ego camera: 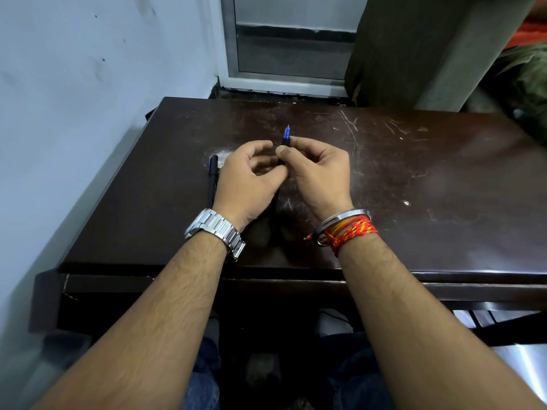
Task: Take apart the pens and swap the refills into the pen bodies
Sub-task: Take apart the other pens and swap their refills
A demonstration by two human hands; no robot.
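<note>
Two hands meet over the dark wooden table [414, 179]. Right hand [321, 173] pinches a blue-tipped pen [286, 137], tip pointing far; left hand [247, 179] grasps its near part. A second pen [212, 179] lies just left, untouched.

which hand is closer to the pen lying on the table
Left. The left hand sits right beside the lying pen; the right hand is farther right, holding another pen.

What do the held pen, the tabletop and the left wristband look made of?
Held pen: looks like plastic, a dark matte barrel with a translucent blue tip section.
Tabletop: dark brown wood or laminate, I cannot tell which; semi-gloss, with pale scratches and scuffs.
Wristband: metal, going by its silvery, shiny links.
</note>
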